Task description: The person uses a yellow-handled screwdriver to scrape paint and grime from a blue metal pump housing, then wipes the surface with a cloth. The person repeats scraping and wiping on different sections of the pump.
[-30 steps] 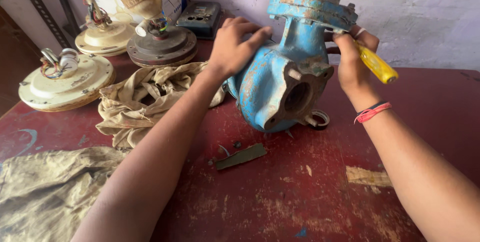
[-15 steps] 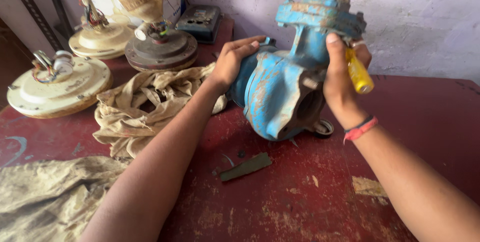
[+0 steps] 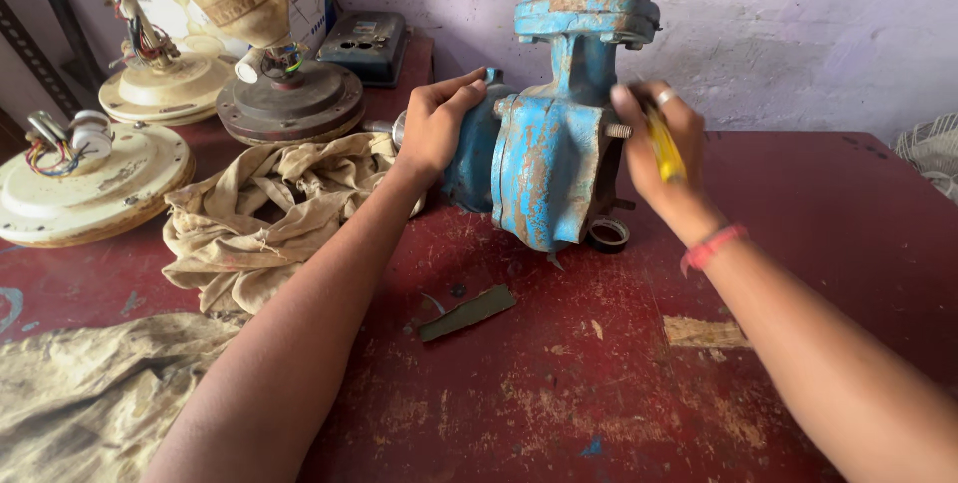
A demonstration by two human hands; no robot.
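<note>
On red worktable (image 3: pixel 818 243), left hand (image 3: pixel 436 124) grips one blue pump casing (image 3: pixel 544 169) standing centre; right hand (image 3: pixel 659 139) closed around one yellow-handled screwdriver (image 3: pixel 663 149) at casing's right. One crumpled rag (image 3: pixel 274 209), three fan motors left (image 3: pixel 85 184).

repair workshop | worn red bench (image 3: pixel 818 243) | dismantled fan motors (image 3: pixel 289 99) | oily rags (image 3: pixel 269 214)
</note>
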